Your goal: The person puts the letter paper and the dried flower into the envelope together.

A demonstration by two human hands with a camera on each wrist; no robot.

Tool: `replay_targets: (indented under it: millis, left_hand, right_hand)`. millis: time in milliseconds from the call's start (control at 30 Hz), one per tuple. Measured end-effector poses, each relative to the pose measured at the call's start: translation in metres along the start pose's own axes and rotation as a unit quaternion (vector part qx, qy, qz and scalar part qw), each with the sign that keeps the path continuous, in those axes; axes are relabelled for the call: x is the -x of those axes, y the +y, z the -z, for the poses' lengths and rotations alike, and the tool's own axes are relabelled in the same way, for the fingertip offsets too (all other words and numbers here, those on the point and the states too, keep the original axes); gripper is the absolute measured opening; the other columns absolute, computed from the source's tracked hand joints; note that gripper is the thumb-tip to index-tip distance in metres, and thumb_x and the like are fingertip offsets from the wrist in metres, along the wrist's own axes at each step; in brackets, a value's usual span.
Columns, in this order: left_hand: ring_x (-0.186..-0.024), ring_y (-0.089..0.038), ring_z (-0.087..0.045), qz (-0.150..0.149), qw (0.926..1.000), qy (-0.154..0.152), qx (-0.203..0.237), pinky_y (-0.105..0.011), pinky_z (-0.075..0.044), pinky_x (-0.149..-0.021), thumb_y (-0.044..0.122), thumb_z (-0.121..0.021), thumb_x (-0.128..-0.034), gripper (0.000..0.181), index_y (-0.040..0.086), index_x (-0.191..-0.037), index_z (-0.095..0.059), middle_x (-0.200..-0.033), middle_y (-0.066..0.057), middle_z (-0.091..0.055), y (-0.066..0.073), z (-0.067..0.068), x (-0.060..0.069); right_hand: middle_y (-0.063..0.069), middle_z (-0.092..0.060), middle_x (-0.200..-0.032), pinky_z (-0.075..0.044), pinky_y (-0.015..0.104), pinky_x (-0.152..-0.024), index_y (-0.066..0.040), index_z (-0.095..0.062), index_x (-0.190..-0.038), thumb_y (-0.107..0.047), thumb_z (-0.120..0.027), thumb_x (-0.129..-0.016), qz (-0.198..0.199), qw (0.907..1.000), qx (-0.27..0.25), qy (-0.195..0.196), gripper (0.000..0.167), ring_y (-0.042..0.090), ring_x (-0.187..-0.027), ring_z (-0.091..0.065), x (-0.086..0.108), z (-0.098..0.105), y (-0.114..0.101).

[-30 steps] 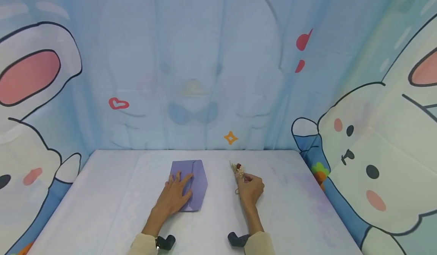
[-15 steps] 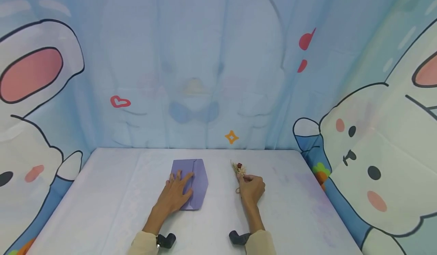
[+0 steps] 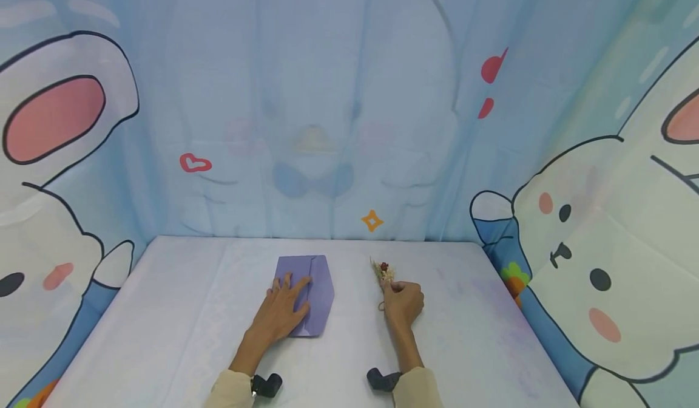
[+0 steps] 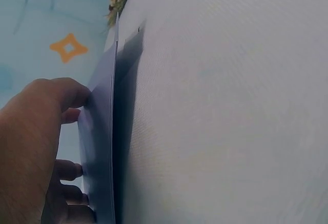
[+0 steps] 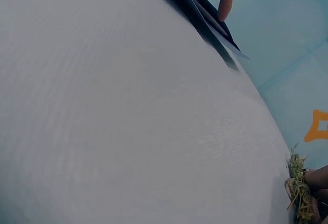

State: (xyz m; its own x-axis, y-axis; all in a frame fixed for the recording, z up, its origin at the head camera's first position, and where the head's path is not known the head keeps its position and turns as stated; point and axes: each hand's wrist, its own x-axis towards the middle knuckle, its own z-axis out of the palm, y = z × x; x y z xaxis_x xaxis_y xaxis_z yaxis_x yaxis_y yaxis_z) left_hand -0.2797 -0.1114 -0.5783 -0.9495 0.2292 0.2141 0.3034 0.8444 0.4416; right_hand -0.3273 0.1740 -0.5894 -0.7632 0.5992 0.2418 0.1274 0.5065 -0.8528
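On the table lies a purple envelope [image 3: 321, 292] with its pointed flap to the right. My left hand [image 3: 277, 312] rests on it with spread fingers. In the left wrist view the fingertips touch the face of the envelope [image 4: 100, 121], whose near edge stands a little off the cloth. To the right, my right hand [image 3: 403, 305] pinches a small bunch of dried flowers [image 3: 386, 271] between thumb and fingers. A dark red bloom and pale sprigs show at its top, and a tie loop hangs lower down. The right wrist view shows only part of the bunch [image 5: 300, 190].
A white cloth covers the table [image 3: 180, 317]. Behind it hangs a blue curtain [image 3: 306, 92] printed with cartoon rabbits, meeting the table's back edge. Dark wrist-worn devices sit near both cuffs.
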Motion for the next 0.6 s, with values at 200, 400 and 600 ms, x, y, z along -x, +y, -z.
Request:
replay_targets:
  millis: [200, 400, 600]
  left_hand:
    - [-0.15, -0.068, -0.041, 0.005, 1.0, -0.004, -0.002, -0.074, -0.041, -0.118, 0.034, -0.06, -0.104, 0.056, 0.022, -0.159, -0.057, -0.163, -0.035, -0.046, -0.0003, -0.0001, 0.0009]
    - [-0.15, -0.068, -0.041, 0.002, 1.0, 0.0, 0.0, -0.074, -0.041, -0.118, 0.033, -0.061, -0.1038, 0.056, 0.021, -0.159, -0.057, -0.163, -0.036, -0.046, 0.0002, 0.0012, 0.0]
    - [-0.15, -0.069, -0.04, 0.004, 1.0, 0.001, 0.005, -0.075, -0.04, -0.118, 0.034, -0.061, -0.104, 0.056, 0.022, -0.159, -0.057, -0.164, -0.036, -0.046, 0.0015, 0.0022, -0.0001]
  right_hand:
    - [0.022, -0.079, -0.081, -0.053, 0.05, -0.078, 0.006, -0.084, -0.092, -0.01, -0.083, -0.093, 0.007, 0.9999, -0.007, 0.003, 0.016, 0.036, -0.071, -0.072, 0.0026, -0.001, 0.0002]
    - [0.022, -0.079, -0.079, -0.052, 0.048, -0.075, 0.006, -0.084, -0.091, -0.011, -0.083, -0.092, 0.013, 0.9997, -0.018, 0.012, 0.017, 0.036, -0.071, -0.071, 0.0026, -0.0011, -0.0027]
    - [0.021, -0.079, -0.079, -0.054, 0.051, -0.075, 0.005, -0.085, -0.09, -0.012, -0.084, -0.091, 0.027, 0.9994, -0.012, 0.016, 0.017, 0.037, -0.071, -0.073, 0.0014, -0.0012, -0.0088]
